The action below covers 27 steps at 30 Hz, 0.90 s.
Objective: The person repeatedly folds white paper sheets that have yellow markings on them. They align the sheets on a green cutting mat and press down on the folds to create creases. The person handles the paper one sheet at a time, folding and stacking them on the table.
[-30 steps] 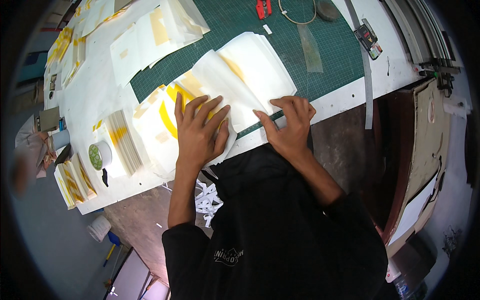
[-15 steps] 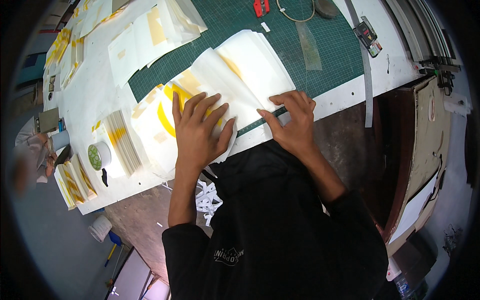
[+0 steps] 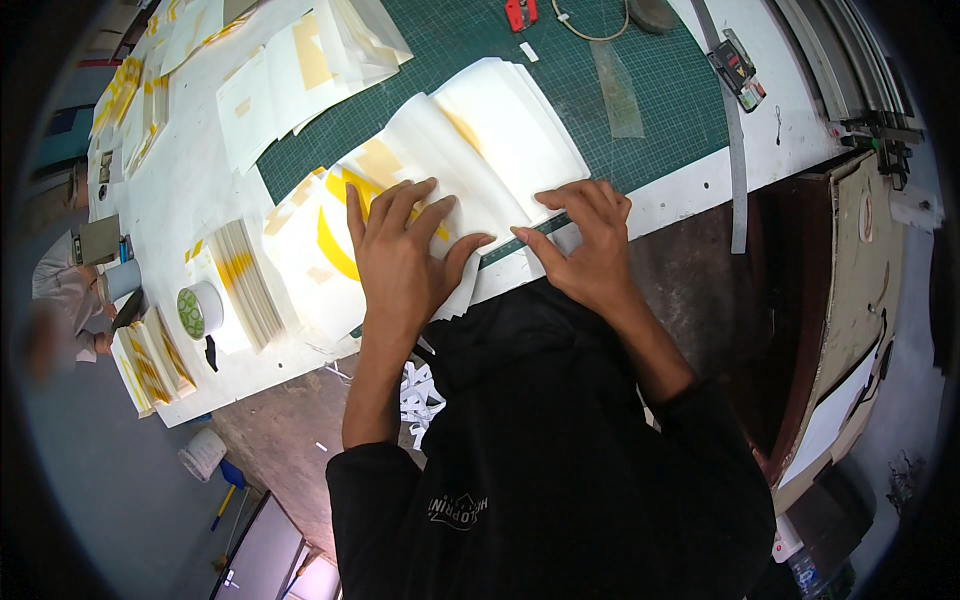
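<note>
A stack of folded white paper sheets (image 3: 520, 125), with pale tan patches, lies opened out across the green cutting mat. My left hand (image 3: 402, 250) rests on its left part with fingers spread, over sheets printed with yellow bands (image 3: 336, 240). The left thumb reaches to the near edge of the white fold. At the right near corner, my right hand (image 3: 588, 245) has curled fingers on top of the paper and its thumb at the edge, gripping that corner. What lies under my left palm is hidden.
Beyond the paper spreads the green cutting mat (image 3: 660, 100), with a red tool (image 3: 520, 14) on it. A metal ruler (image 3: 738, 190) crosses the table's right side. Left stand a paper stack (image 3: 245, 280) and a tape roll (image 3: 200, 310). Another person (image 3: 70, 290) is at far left.
My left hand has slid slightly to the right, its thumb now farther along the sheet's near edge. My right hand has barely moved, still at the corner.
</note>
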{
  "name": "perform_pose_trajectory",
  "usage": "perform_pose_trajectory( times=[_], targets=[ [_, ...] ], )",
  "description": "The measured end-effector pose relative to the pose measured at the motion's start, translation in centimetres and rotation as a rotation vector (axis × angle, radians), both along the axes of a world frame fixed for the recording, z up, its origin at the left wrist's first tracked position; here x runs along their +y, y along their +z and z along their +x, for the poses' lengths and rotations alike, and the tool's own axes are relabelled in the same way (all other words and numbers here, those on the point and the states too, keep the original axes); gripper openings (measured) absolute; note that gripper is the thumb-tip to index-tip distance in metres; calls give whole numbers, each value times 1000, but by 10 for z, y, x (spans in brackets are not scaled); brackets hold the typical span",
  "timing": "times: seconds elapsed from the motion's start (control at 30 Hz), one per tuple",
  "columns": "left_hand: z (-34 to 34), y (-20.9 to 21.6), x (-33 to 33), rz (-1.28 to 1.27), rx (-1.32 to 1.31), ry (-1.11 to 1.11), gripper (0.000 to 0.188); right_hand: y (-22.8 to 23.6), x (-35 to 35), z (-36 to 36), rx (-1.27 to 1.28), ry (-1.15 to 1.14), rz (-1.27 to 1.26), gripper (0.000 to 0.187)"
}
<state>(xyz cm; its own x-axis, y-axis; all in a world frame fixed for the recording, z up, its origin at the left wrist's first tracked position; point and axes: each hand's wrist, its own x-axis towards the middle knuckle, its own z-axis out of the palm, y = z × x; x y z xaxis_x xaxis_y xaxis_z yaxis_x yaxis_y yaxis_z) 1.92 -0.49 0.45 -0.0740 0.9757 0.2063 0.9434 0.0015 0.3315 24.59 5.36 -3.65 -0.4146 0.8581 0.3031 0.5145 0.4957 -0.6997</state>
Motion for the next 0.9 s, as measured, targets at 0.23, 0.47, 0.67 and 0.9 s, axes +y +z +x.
perform_pose_trajectory(
  times=[0.23, 0.47, 0.67, 0.9],
  targets=[
    [2, -2, -1, -2, 20, 7, 51, -9, -9, 15, -47, 79, 190, 43],
    [2, -2, -1, -7, 5, -3, 50, -15, -35, 8, -203, 61, 339, 50],
    [3, -1, -1, -9, 10, 2, 51, -14, -39, 3, -257, 31, 322, 51],
    [3, -1, -1, -14, 14, 7, 52, -13, -40, 1, -254, 12, 309, 51]
  ],
)
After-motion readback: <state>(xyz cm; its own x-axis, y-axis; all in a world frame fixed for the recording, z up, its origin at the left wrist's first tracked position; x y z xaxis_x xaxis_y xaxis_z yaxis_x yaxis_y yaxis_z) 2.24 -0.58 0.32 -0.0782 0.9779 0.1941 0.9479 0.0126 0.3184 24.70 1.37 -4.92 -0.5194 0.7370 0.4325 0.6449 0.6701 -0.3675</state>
